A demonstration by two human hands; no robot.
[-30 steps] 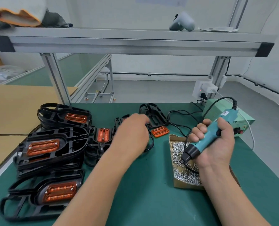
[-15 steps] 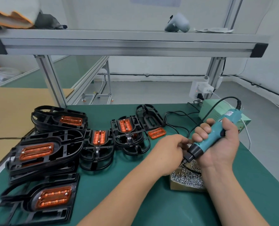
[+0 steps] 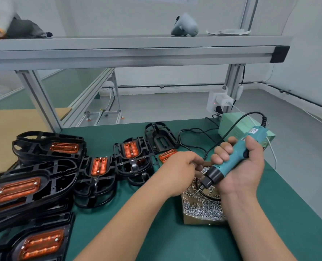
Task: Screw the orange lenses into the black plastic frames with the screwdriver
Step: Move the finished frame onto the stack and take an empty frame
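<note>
While my right hand (image 3: 245,170) was clenched round the teal screwdriver (image 3: 229,162), the tool's black nose slanted down and to the left over the cardboard box of screws (image 3: 199,210), with its tip just above the heap. My left hand (image 3: 180,172) was at the far edge of that same box. Its fingers (image 3: 196,162) were curled and bunched together just beside the screwdriver's nose. Whether they pinched a screw I could not tell, since anything between them was too small to see.

One loose orange lens (image 3: 166,155) lay flat on the green tabletop (image 3: 156,238), just beyond my left hand. Behind it, near the back edge, lay an empty black frame (image 3: 161,137). Left of these sat two smaller fitted frames (image 3: 131,149), each with an orange lens seated in it. They touched each other and rested on further black frames beneath. Further left, three larger fitted frames (image 3: 17,189) topped piles that ran from the back of the tabletop to its front left corner.

A black cable (image 3: 237,121) curved from the rear of the screwdriver towards a pale green power box (image 3: 229,125) at the back right. Above the tabletop ran an aluminium shelf (image 3: 137,44) with a grey controller (image 3: 184,25) on it.
</note>
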